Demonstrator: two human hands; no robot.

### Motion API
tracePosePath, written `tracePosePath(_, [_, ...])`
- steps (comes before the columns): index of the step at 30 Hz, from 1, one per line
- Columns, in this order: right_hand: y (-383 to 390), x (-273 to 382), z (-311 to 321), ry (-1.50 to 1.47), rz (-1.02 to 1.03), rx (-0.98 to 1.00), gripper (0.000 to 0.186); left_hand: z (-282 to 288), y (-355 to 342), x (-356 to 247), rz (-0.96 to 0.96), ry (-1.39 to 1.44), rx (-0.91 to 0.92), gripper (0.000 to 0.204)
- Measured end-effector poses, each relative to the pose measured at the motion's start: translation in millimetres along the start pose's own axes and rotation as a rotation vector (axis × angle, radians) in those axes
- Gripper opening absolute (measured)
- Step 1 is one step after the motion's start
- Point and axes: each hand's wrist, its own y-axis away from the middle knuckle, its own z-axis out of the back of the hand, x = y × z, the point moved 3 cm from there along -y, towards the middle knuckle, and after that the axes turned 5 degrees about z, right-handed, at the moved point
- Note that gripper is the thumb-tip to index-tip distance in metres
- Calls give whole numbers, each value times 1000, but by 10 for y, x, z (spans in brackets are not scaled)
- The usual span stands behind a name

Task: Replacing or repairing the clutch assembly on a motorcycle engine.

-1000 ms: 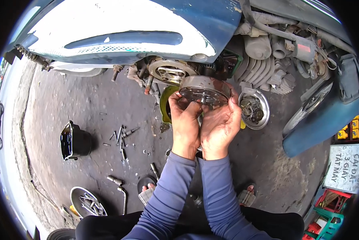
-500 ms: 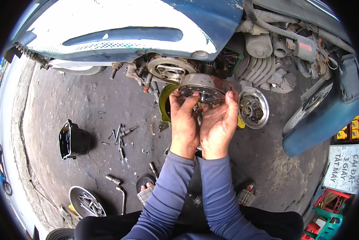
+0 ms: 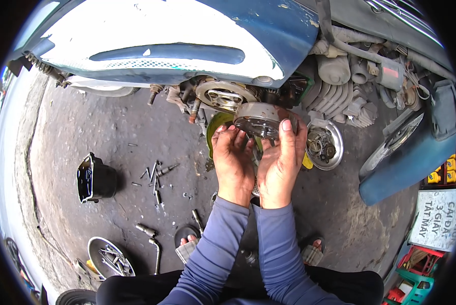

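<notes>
A round, greasy metal drum (image 3: 261, 113), like a flywheel, is tilted just in front of the engine. My right hand (image 3: 278, 162) grips it from the right, thumb up along the near side, the other fingers partly hidden beneath. At its lower left, my left hand (image 3: 234, 165) has loosely bent fingers standing apart, not gripping the drum; whether a fingertip touches it I cannot tell. Behind the drum, the engine's round opening (image 3: 225, 95) shows metal parts inside. Under the engine and partly behind my hands stands a yellow-green basin (image 3: 212, 133).
A metal bowl (image 3: 334, 157) of small parts lies right of my hands. Bolts and a tool (image 3: 157, 172) are scattered on the floor, beside a black container (image 3: 96, 178). A bowl of tools (image 3: 108, 254) sits lower left. A blue body panel (image 3: 395, 173) leans at right.
My left hand has come away from the drum's near side, its thumb no longer pressed on it. My right hand still holds the drum, now turned slightly. The whole view has shifted a little.
</notes>
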Motion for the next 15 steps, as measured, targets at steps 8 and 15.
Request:
tracePosePath(8, [39, 46, -51, 75, 47, 79, 40, -242, -350, -263, -185, -38, 292, 36])
tracePosePath(15, [25, 47, -60, 94, 6, 33, 36, -195, -555, -283, -156, -31, 312, 38])
